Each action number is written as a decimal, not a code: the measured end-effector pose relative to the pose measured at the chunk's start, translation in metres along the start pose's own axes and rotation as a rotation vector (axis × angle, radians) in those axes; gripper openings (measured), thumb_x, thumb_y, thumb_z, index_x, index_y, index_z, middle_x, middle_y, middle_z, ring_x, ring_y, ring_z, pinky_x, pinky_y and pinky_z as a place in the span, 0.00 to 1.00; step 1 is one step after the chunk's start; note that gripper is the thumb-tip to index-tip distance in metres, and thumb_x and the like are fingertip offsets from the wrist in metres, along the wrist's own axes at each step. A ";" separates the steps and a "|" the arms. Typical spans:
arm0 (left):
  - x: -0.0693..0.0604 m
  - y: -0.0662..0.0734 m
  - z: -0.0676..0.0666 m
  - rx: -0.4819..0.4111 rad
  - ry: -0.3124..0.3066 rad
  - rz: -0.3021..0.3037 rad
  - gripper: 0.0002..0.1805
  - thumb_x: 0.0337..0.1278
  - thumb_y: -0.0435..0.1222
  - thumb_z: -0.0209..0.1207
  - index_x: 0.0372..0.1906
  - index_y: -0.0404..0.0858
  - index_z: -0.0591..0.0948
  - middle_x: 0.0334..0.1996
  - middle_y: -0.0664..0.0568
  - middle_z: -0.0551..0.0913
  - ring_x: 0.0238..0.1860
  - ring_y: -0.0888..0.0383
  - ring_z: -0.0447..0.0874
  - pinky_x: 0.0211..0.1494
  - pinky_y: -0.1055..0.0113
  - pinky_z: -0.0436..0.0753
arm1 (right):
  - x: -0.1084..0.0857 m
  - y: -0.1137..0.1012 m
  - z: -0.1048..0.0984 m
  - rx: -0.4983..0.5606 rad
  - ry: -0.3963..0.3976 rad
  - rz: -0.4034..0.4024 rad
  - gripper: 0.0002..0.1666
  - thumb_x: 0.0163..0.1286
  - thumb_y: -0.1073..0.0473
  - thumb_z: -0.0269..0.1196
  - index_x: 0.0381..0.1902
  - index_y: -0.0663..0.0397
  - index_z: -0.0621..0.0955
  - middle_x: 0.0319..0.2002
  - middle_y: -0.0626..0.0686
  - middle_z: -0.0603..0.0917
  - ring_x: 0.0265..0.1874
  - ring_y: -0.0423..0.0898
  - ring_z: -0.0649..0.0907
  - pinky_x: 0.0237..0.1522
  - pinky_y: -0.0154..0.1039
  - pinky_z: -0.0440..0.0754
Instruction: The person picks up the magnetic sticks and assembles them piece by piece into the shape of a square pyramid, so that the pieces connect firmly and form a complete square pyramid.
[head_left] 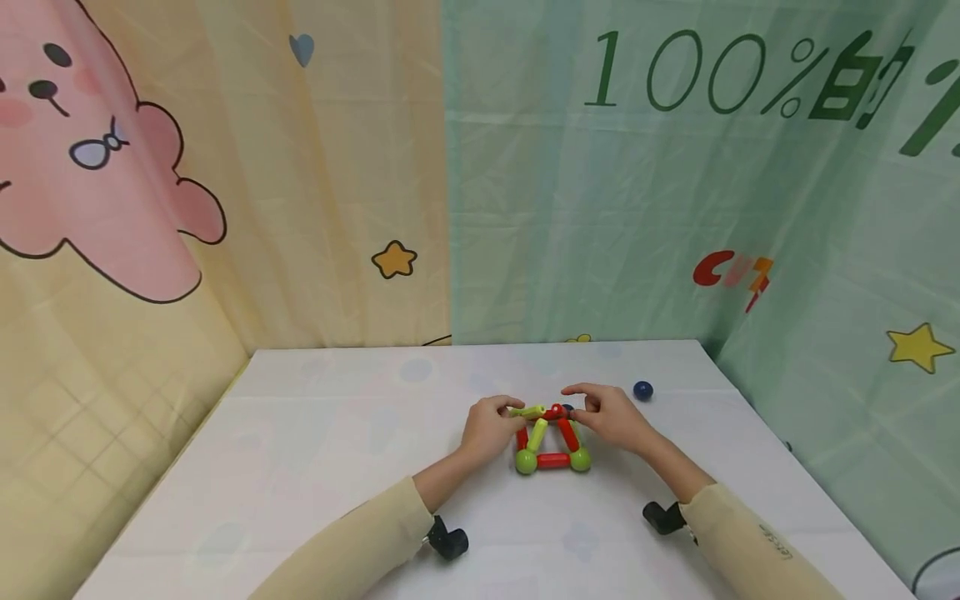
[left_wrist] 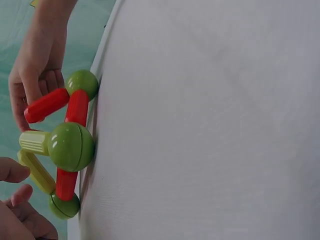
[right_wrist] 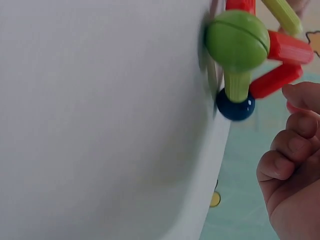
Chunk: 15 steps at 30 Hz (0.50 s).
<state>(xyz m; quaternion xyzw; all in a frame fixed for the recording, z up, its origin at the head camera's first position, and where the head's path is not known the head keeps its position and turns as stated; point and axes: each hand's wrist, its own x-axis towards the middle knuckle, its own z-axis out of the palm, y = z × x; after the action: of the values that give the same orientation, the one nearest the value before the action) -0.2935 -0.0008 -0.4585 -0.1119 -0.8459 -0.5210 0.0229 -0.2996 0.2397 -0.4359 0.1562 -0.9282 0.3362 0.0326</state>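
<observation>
A frame of magnetic building sticks and balls stands on the table, with a red stick [head_left: 553,461] joining two green balls [head_left: 526,462] at its front. Other red and yellow-green sticks lean up toward the top, and a dark blue ball [right_wrist: 236,104] sits at a far corner. My left hand [head_left: 489,429] is at the frame's upper left, its thumb and fingers around the end of a yellow-green stick [head_left: 529,411]. At the upper right, my right hand [head_left: 613,414] pinches near the top end of a red stick [right_wrist: 276,81], with its index finger raised. Fingers partly hide the joins.
A loose dark blue ball [head_left: 642,390] lies behind my right hand on the white-covered table [head_left: 337,433]. Printed curtains [head_left: 525,208] stand along the table's back and sides. Small black devices [head_left: 448,539] are worn at both wrists.
</observation>
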 end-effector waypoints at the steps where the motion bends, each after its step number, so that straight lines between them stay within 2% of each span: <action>1: -0.003 0.000 -0.001 -0.028 0.004 -0.020 0.11 0.56 0.33 0.65 0.45 0.39 0.88 0.20 0.56 0.70 0.21 0.61 0.66 0.24 0.71 0.65 | -0.001 0.002 -0.004 0.012 0.010 0.006 0.21 0.69 0.61 0.66 0.59 0.52 0.82 0.17 0.47 0.68 0.18 0.45 0.69 0.21 0.34 0.64; 3: -0.010 -0.001 -0.004 -0.071 -0.009 -0.048 0.09 0.55 0.33 0.65 0.42 0.39 0.87 0.20 0.57 0.69 0.22 0.61 0.66 0.25 0.71 0.65 | -0.001 0.010 -0.011 0.037 0.037 0.032 0.21 0.69 0.61 0.66 0.60 0.53 0.82 0.18 0.47 0.68 0.18 0.45 0.68 0.20 0.34 0.63; 10: -0.034 -0.008 -0.006 -0.133 -0.145 -0.087 0.12 0.55 0.39 0.69 0.42 0.38 0.85 0.22 0.56 0.71 0.24 0.60 0.66 0.27 0.70 0.65 | -0.002 0.044 -0.036 0.124 0.116 0.159 0.26 0.69 0.54 0.68 0.63 0.55 0.80 0.18 0.47 0.66 0.18 0.44 0.65 0.20 0.36 0.62; 15: -0.041 -0.009 -0.005 -0.188 -0.159 -0.094 0.14 0.52 0.38 0.73 0.42 0.36 0.85 0.23 0.55 0.71 0.26 0.59 0.66 0.27 0.70 0.65 | -0.003 0.067 -0.048 0.161 0.162 0.227 0.29 0.69 0.50 0.67 0.64 0.56 0.78 0.16 0.44 0.63 0.17 0.42 0.63 0.20 0.36 0.62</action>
<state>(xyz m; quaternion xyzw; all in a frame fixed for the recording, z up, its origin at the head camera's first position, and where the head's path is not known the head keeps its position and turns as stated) -0.2553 -0.0156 -0.4706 -0.1146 -0.7969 -0.5878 -0.0793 -0.3199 0.3188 -0.4405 0.0246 -0.9043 0.4224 0.0566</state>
